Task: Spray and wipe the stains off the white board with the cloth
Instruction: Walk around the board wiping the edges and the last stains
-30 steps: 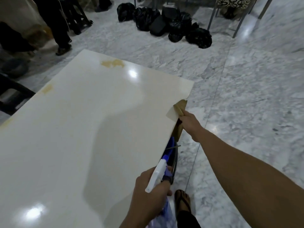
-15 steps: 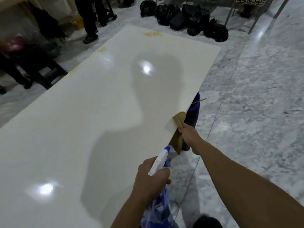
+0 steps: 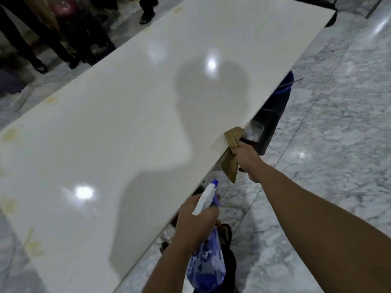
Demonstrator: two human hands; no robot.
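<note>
Cloth (image 3: 230, 144) hides right hand's (image 3: 246, 158) fingers.

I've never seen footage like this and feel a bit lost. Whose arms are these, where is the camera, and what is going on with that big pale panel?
There is no machine here. The camera sits on a person's head and looks forward and down, so the two arms are that person's own. The left hand grips a spray bottle with a white and blue nozzle. The right hand holds a tan cloth folded over the near edge of the white board. The glossy board shows lamp reflections, the person's shadow, and faint yellowish stains along its far edge. A dark bucket stands on the marble floor beside the board. Other people's legs show at top left.
</note>
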